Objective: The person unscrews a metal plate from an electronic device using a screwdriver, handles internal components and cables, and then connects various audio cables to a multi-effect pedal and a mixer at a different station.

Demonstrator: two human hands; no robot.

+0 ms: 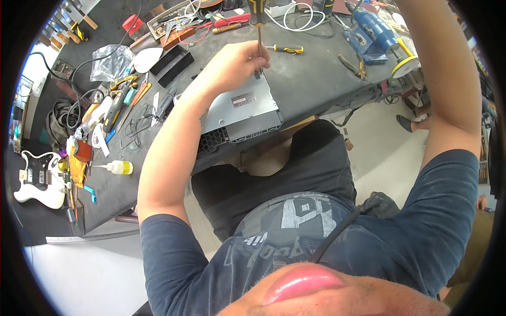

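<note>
A flat grey metal case (221, 108) with a label and a honeycomb vent along its near side lies at the bench edge in front of me. It looks like a piece of computer equipment. My left hand (242, 64) is over its far right corner, fingers pinched round the lower shaft of a screwdriver (258, 16). The screwdriver stands upright, its yellow and black handle cut off by the top edge. Its tip is close to the case's corner; whether it touches a screw cannot be seen. My right forearm reaches up past the upper edge, so that hand is out of sight.
Beyond my left hand lies a second, yellow-handled screwdriver (289, 49). Pliers (352, 67) and a blue bench grinder (374, 31) are to the right. Tools and cables crowd the left side, with a glue bottle (120, 167), a black tray (171, 66) and a white guitar body (45, 179).
</note>
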